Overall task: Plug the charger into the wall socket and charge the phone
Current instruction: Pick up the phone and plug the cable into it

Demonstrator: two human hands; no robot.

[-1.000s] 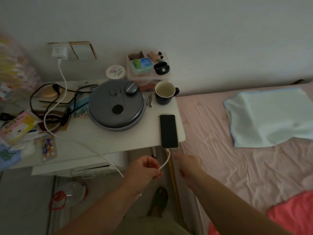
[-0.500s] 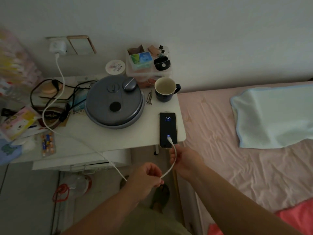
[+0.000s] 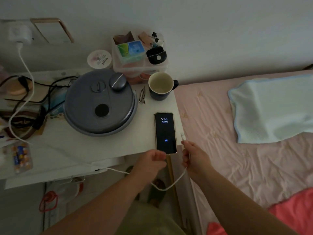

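The phone lies face up near the right edge of the white bedside table, its screen lit and showing 9:46. The white charger sits in the wall socket at the far left. Its white cable runs across the table, drops over the front edge and loops up to my right hand. That hand pinches the cable just behind its plug, which points up, free, just right of the phone. My left hand is curled at the phone's near end, touching it.
A grey round lidded pot, a dark mug, a clear box of small items and tangled black cords crowd the table. A bed with a pink sheet and a pale blue pillow lies to the right.
The phone's screen lit up. The plug end moved from the phone's near end, over the screen, to its right side in my right hand. My left hand let go of the cable and reached the phone.
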